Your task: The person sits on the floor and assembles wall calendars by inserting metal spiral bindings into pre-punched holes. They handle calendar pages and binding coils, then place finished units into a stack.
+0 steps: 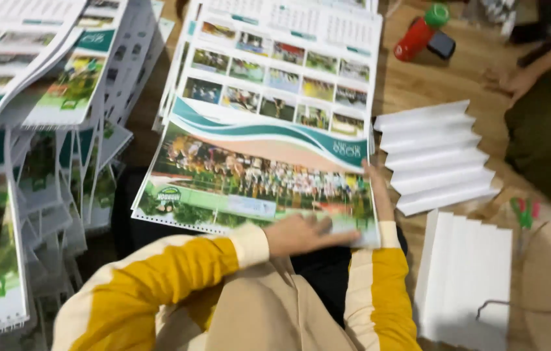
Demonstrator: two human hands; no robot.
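Yellow-and-cream sleeves are seen nearest; the left hand (305,233) is pressed flat, fingers spread, on a glossy printed calendar sheet (256,175), gripped at its right edge by the right hand (378,188).

Green, teal and white photo-grid calendar sheet (269,130) at centre, white pleated paper (435,156) at three o'clock, red green-capped bottle (420,31) at one o'clock, yellow-and-cream striped sleeves (158,279) at six.

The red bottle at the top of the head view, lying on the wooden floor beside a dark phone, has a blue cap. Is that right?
Not quite. The head view shows the red bottle with a green cap, not a blue one. The rest holds: it lies on the wooden floor beside the dark phone.
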